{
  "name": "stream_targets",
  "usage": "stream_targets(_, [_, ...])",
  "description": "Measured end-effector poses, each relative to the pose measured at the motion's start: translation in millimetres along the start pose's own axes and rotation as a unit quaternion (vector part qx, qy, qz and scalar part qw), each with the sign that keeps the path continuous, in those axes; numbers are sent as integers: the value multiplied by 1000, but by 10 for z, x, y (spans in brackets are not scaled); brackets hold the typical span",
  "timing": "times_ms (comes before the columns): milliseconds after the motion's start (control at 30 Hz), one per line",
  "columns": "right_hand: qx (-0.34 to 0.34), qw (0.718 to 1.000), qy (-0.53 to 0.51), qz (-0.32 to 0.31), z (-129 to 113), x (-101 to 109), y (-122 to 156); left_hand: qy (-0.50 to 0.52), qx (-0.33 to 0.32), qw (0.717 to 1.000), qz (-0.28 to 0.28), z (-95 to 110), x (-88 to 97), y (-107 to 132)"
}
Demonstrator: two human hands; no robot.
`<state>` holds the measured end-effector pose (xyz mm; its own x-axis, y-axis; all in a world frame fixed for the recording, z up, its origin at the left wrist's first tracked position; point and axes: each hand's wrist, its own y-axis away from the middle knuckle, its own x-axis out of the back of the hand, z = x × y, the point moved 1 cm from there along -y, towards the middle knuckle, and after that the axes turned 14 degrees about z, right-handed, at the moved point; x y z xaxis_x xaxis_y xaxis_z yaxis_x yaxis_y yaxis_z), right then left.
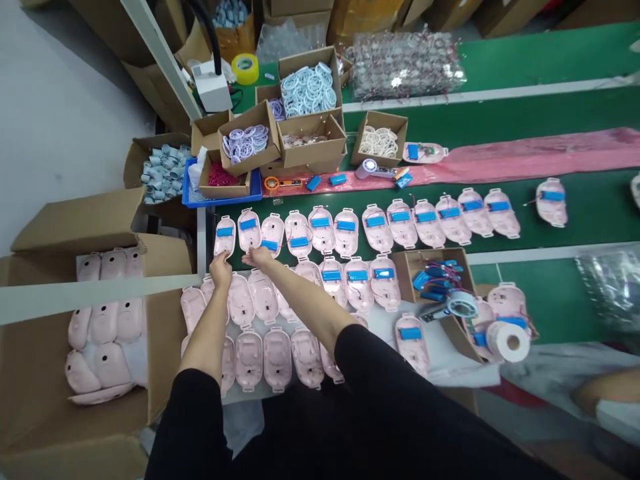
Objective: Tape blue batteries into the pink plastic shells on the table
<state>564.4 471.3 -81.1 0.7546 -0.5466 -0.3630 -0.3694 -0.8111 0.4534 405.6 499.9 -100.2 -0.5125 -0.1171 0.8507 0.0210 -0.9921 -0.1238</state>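
My left hand is closed at the lower end of a pink plastic shell, pinching its edge; a blue battery lies inside that shell. Just to the right, my right hand has its fingers stretched leftward and appears to hold nothing. It is beside the lower ends of two neighbouring pink shells, and whether it touches them I cannot tell. More shells with blue batteries continue the row rightward on the green belt. Nearer my body are rows of pink shells, partly covered by my right forearm.
A large carton of pink covers stands at left. Small boxes of rings crowd the back left beside a blue tray. At right are a box of batteries, a tape roll and a white roll. Another person's arm shows far right.
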Motion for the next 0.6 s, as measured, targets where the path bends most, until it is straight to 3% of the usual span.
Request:
stream_targets(100, [-48, 993, 99, 43, -46, 225, 209, 4, -9, 999, -35, -155, -110, -75])
stream_targets(167, [-40, 985, 135, 96, -178, 664, 585, 15, -30, 997, -75, -185, -106, -197])
stream_targets(233, [2, 967, 163, 198, -291, 1301, 1189, 27, -49, 993, -106, -152, -41, -321])
stream_targets(267, [29, 946, 182, 268, -310, 1650, 1563, 32, -56, 992, -113, -115, 9, -357])
stream_targets(300, [74, 900, 227, 365, -295, 1991, 1965, 37, -61, 991, -112, -67, 67, -358])
stream_targets(333, [88, 852, 287, 430, -234, 2291, 2361, 43, -70, 991, -102, -10, 129, -311])
stream_targets(367, [77, 815, 351, 455, -129, 2539, 2717, 51, -87, 991, -86, 57, 192, -200])
stream_targets(400, [53, 783, 413, 461, 4, 2730, 3009, 62, -119, 988, -80, 131, 254, -15])
stream_targets(467, [-18, 756, 509, 412, 299, 2962, 3336, 88, -216, 967, -105, 305, 361, 587])
stream_targets(533, [-52, 750, 557, 351, 512, 3068, 3350, 109, -321, 919, -203, 506, 417, 1428])
stream_targets(600, [-42, 757, 572, 312, 574, 3157, 3202, 117, -374, 882, -262, 718, 395, 2306])
